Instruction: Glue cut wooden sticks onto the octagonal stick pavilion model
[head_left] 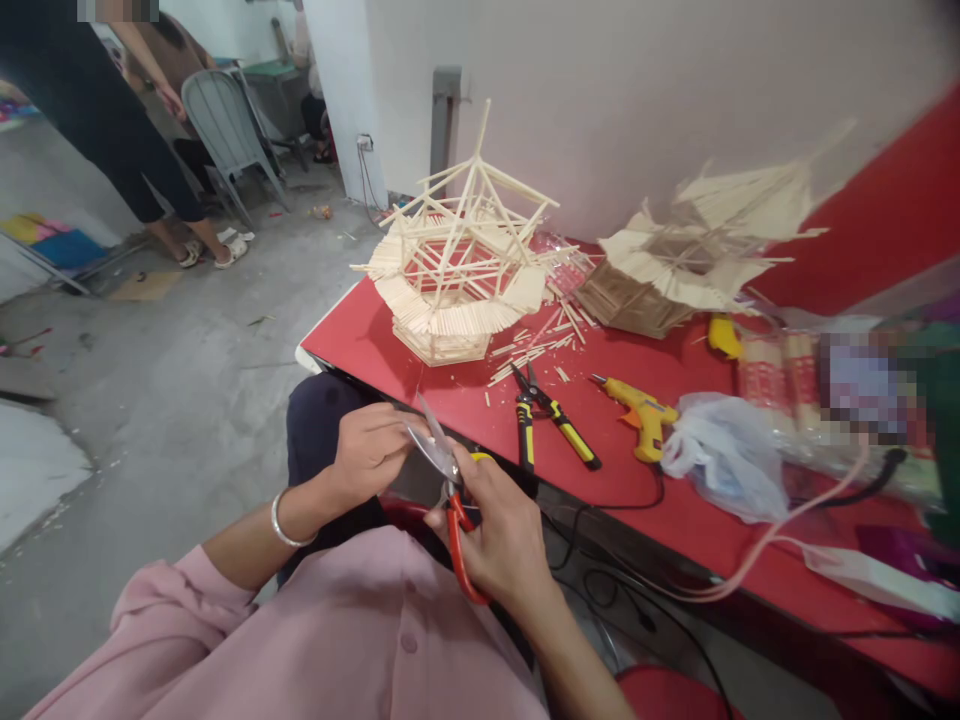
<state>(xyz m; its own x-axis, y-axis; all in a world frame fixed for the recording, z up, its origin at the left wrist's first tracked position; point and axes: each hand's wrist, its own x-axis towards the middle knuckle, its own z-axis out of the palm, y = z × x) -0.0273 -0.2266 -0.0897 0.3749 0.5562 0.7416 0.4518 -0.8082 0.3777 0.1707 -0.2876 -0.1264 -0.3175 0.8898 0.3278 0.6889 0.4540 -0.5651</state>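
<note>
A red desk (622, 350) is filling the right of the frame. A stick-built model (491, 318) is standing at upper centre, a second stick model (637, 300) at upper right, and a white plastic bag (724, 450) is lying at right. At lower centre the right hand (510, 520) is gripping red-handled scissors (450, 475); the left hand (371, 450) is bunching its fingers beside the blades, though I cannot tell whether it is pinching anything. A yellow glue gun (641, 410) and black-and-yellow shears (534, 395) are lying right of the scissors, loose sticks (525, 358) cluttering the surface beyond.

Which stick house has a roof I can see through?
The left house: its pointed roof is only bare sticks with gaps between. The right house has pale panels covering much of its roof.
</note>
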